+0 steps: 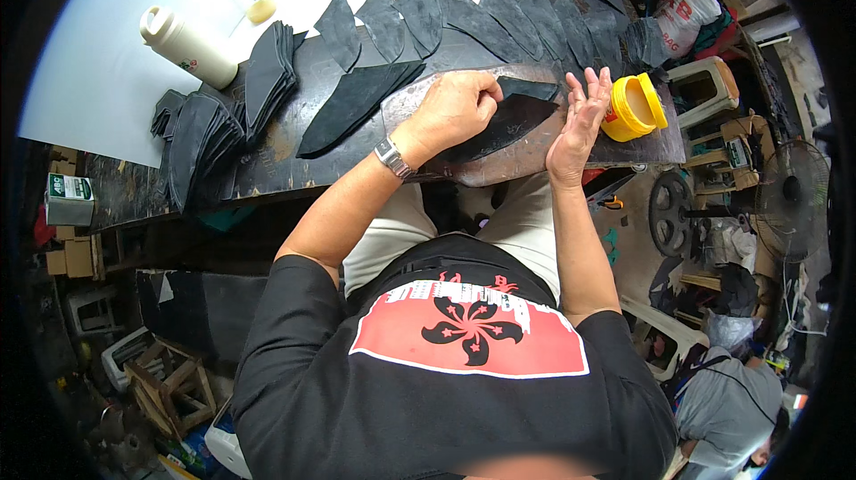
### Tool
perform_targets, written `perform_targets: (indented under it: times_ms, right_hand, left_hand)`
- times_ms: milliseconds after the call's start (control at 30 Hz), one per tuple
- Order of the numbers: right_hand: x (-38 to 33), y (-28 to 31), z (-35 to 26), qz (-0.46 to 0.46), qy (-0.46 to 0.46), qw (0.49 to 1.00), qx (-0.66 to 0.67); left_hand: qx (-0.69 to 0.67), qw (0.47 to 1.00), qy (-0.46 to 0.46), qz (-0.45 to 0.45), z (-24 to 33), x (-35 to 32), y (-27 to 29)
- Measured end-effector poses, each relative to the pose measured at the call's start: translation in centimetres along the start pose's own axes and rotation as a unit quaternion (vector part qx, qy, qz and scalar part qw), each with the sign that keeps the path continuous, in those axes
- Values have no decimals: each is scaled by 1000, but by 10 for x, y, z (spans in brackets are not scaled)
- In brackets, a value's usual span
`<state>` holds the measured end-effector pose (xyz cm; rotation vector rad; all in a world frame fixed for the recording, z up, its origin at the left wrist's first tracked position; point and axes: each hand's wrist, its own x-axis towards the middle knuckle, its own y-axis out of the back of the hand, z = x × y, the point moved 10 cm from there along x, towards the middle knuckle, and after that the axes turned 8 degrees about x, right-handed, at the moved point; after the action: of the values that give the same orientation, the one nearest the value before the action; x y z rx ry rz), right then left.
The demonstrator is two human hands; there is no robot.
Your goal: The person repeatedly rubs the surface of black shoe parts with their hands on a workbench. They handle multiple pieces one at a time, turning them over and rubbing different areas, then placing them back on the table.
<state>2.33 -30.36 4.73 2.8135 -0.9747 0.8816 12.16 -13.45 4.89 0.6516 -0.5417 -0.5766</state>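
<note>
Black cloth of a T-shirt (276,373) is seen nearest the camera, printed with a red panel (383,328) on which a black flower is set below finer print. Red lettering is borne by a white plastic bag (687,12) at the far right, and a green label by a box-like container (69,202) at the far left. Red marks are carried on the side of a yellow tub (618,129).

Matte, dark, flexible-looking sheet has been cut into leaf shapes: a row of pieces (383,24) is spread along the bench (276,175), and thick stacks (267,79) are piled at its left. On a worn, brown, rounded board (495,170), a smooth black leaf-shaped piece (517,128) is laid, between the two hands.

Its left part is overlapped by the left grip (450,110), whose fingers are curled together; whether anything is pinched there cannot be told. The right grip (578,132) is held apart, fingers raised and spread, just beside the yellow tub, with the piece to its left.
</note>
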Motion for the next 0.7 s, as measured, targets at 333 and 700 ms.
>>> perform_targets:
  times_ms: [333, 700]
  right_hand:
    - [-8, 2, 2, 7, -21, 999, 45]
    - [-7, -3, 6, -15, -37, 995, 91]
  left_hand:
    - [32, 999, -2, -19, 9, 2, -1]
    - [-310, 945, 85, 66, -59, 13, 76]
